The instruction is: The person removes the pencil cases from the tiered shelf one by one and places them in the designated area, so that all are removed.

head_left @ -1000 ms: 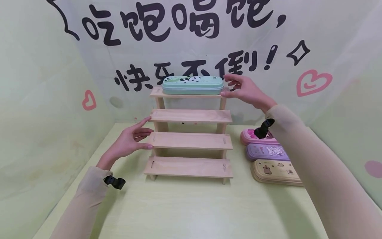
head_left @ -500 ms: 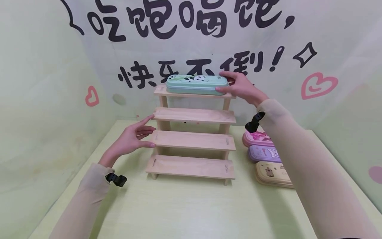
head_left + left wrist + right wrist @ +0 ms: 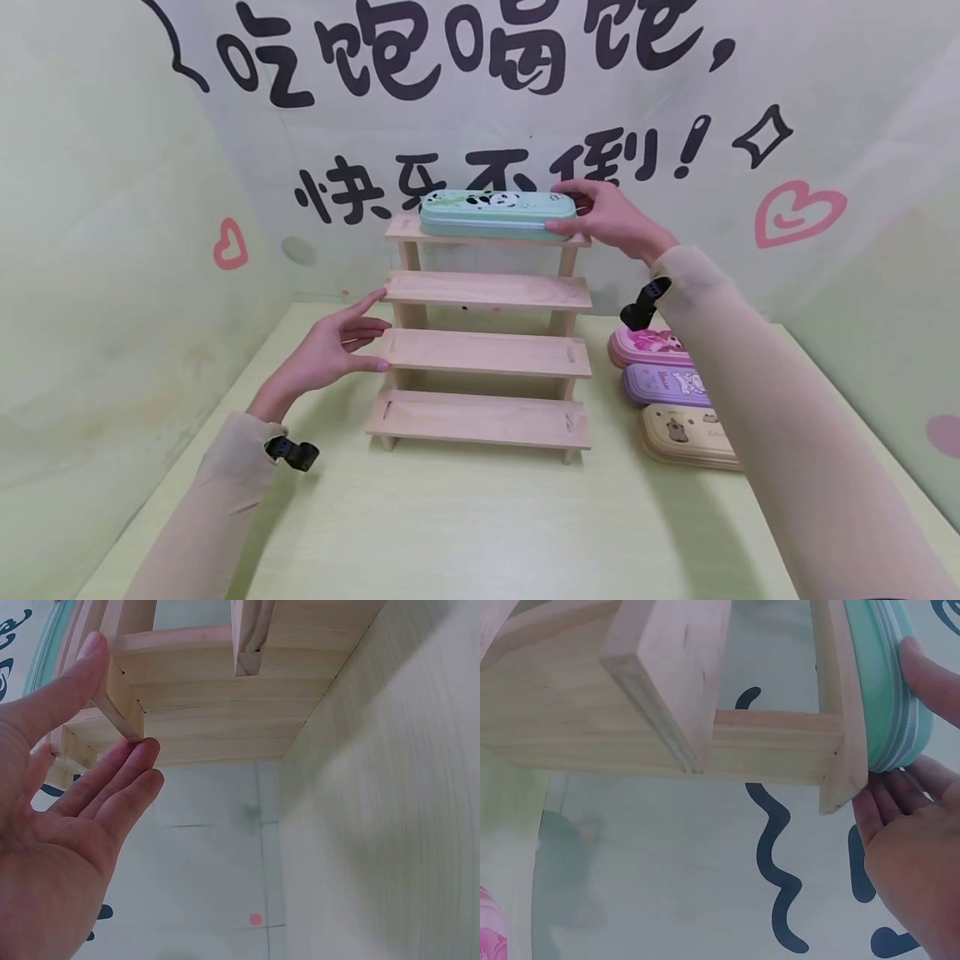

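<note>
A mint-green pencil case (image 3: 487,215) with a panda lid lies lengthwise on the top tier of a wooden stepped stand (image 3: 487,350). My right hand (image 3: 615,218) holds the right end of the case, thumb on its front and fingers behind. In the right wrist view, the zipper-like side of the pencil case (image 3: 885,682) faces the thumb, while some fingertips are hidden behind it. My left hand (image 3: 322,350) grips the left side of the stand. In the left wrist view, the thumb and fingers of my left hand (image 3: 67,825) span the end of one wooden board (image 3: 124,705).
To the stand's right, pink (image 3: 652,343), purple (image 3: 667,384) and cream (image 3: 690,435) pencil cases lie in a row, partly covered by my right sleeve. The stand's lower tiers (image 3: 480,419) step towards me on a pale table (image 3: 465,525). A printed cloth wall (image 3: 420,125) rises behind.
My right hand has moved left onto the end of the mint-green pencil case and closed around it. The case has shifted slightly right on the tier. My left hand stays at the stand.
</note>
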`<state>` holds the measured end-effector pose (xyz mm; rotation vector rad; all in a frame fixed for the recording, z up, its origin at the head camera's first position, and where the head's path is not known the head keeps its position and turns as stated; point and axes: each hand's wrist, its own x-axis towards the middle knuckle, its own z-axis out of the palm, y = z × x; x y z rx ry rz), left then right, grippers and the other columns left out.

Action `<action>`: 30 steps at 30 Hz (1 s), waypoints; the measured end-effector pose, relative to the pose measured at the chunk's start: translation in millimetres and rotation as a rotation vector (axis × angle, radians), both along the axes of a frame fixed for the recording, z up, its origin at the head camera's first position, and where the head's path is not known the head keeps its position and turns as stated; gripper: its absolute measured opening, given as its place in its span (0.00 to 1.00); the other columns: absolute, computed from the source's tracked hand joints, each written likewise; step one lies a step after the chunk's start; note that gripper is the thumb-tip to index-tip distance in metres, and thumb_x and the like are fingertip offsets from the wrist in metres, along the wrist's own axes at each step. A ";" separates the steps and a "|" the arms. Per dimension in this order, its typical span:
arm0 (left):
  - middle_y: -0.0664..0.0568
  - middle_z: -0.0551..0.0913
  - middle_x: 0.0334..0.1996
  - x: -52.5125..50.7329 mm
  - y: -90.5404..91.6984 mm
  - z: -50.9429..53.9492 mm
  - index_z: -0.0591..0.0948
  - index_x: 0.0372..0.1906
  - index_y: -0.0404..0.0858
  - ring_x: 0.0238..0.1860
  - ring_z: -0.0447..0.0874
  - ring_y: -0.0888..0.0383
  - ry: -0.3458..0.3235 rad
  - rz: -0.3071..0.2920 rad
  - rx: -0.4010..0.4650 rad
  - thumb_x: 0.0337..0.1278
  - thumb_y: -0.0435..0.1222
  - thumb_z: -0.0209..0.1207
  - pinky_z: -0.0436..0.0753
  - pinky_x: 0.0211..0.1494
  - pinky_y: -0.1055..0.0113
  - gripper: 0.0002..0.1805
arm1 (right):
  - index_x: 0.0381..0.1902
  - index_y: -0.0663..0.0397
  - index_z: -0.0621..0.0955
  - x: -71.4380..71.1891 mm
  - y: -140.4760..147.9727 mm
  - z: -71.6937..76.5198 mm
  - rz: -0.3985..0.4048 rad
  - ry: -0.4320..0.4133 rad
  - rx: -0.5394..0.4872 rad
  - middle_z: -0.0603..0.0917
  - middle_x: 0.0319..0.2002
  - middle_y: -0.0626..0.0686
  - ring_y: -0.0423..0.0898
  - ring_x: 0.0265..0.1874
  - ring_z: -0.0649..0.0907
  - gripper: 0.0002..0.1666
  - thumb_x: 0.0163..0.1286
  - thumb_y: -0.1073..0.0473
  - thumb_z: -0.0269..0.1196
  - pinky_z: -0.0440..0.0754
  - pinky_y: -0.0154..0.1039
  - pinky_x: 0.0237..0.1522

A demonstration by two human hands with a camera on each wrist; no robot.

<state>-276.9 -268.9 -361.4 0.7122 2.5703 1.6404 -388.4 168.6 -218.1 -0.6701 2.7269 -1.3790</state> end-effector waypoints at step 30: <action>0.40 0.81 0.64 -3.4 -0.6 1.1 0.61 0.84 0.58 0.66 0.80 0.46 -0.001 0.012 -0.028 0.49 0.27 0.80 0.78 0.71 0.57 0.60 | 0.80 0.59 0.66 1.4 12.4 -0.5 0.041 -0.084 -0.048 0.74 0.63 0.59 0.51 0.56 0.72 0.42 0.74 0.57 0.70 0.74 0.40 0.58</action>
